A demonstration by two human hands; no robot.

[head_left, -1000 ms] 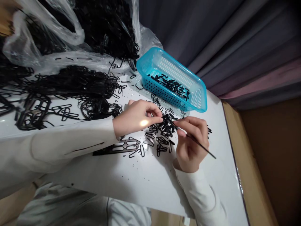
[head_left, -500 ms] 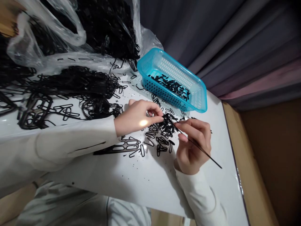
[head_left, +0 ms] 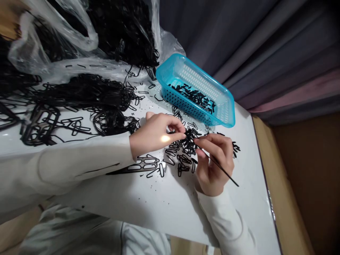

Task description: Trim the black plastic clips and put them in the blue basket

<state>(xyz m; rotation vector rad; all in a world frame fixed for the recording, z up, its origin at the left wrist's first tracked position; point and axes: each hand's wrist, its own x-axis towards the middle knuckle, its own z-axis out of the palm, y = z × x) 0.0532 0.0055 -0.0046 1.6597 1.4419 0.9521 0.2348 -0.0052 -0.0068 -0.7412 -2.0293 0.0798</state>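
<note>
My left hand reaches in from the left, thumb and forefinger closed together at the edge of a pile of small black pieces. Whatever lies between those fingertips is too small to make out. My right hand grips a thin black rod, pinched near its upper end. That end meets the pile close to my left fingertips, and the other end slants down to the right past the palm. Black loop-shaped pieces lie just below the pile. Beyond both hands stands a light-blue perforated basket with small black pieces inside.
Tangled black strips and frames cover the left of the white table. Clear plastic bags with more black material stand behind them. A ladder-like black frame lies below my left wrist. A dark curtain hangs behind the basket.
My right hand and the rod have shifted a little to the left. A few black pieces to its right now show more fully. My left hand has barely moved.
</note>
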